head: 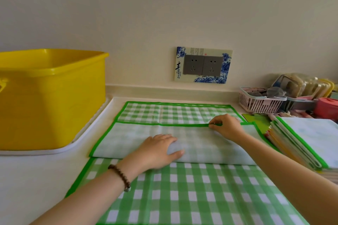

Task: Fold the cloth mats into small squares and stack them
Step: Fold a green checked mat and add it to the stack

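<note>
- The mat (192, 197) lies spread on the counter (36, 173) in front of the person, checked side up.
- A flap (128, 139) is turned over across the middle, pale side up. Its rounded fold is nearest the person.
- The left hand (157, 151) lies flat on the flap just behind that fold, fingers straight and holding nothing. It likely pins the layers so they do not slide.
- The right hand (226, 126) pinches the flap's green hem (182, 124) between thumb and fingers, a narrow grip. It is probably lining the hem up straight.
- A checked strip shows beyond the hem. I cannot tell whether it belongs to the same mat.
- The stack (307, 139) of folded mats sits on the right, touching or overlapping the flap's right corner. It is kept near so a finished square needs only a short move.
- Room on the right is tight, with the stack close and a basket (259, 104) behind it.
- On the left, a yellow tub (51, 97) stands on a white tray (87, 133). The tray's edge runs near the mat's far left corner, with bare counter between them nearer the person.
- The mat's near end runs out of view, so its front edge cannot be checked.
- The task looks partly done, since this mat is not yet a small square.
</note>
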The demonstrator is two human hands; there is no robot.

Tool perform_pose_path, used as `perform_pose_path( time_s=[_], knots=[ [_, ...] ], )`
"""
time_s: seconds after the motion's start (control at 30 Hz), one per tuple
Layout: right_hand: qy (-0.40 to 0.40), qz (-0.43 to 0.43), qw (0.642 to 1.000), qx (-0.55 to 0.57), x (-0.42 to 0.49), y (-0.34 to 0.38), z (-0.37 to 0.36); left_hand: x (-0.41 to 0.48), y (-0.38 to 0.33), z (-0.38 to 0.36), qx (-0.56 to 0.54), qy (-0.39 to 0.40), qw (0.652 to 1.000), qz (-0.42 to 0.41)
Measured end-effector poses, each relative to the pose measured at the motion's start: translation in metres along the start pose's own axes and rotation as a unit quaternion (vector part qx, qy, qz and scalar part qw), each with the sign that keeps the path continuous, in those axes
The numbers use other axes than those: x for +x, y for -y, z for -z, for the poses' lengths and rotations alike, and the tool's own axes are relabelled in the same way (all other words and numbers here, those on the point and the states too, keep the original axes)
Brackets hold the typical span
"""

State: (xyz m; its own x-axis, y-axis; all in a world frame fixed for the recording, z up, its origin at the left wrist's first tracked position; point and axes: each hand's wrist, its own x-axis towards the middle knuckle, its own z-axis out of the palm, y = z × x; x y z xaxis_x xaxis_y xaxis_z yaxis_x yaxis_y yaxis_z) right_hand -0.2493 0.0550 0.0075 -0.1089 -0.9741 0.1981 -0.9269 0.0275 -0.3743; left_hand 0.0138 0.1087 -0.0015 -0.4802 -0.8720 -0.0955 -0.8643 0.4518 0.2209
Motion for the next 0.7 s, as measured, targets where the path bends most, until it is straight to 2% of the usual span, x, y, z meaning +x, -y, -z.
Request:
perform_pose_path(
  time_s=[0.13,0.37,0.7],
  knots=[
    [-0.041,0.03,0.998,0.028,-0.012,0.016,-0.005,0.001,0.0,-0.01,0.008,-0.006,1.0,0.014],
    [-0.01,0.083,0.995,0.059,-0.052,0.069,-0.034,0.001,-0.001,-0.02,-0.005,-0.029,0.999,0.033],
    [0.075,0.077,0.993,-0.045,-0.064,0.06,-0.053,0.001,-0.002,-0.023,0.03,-0.024,0.999,0.038]
  ],
)
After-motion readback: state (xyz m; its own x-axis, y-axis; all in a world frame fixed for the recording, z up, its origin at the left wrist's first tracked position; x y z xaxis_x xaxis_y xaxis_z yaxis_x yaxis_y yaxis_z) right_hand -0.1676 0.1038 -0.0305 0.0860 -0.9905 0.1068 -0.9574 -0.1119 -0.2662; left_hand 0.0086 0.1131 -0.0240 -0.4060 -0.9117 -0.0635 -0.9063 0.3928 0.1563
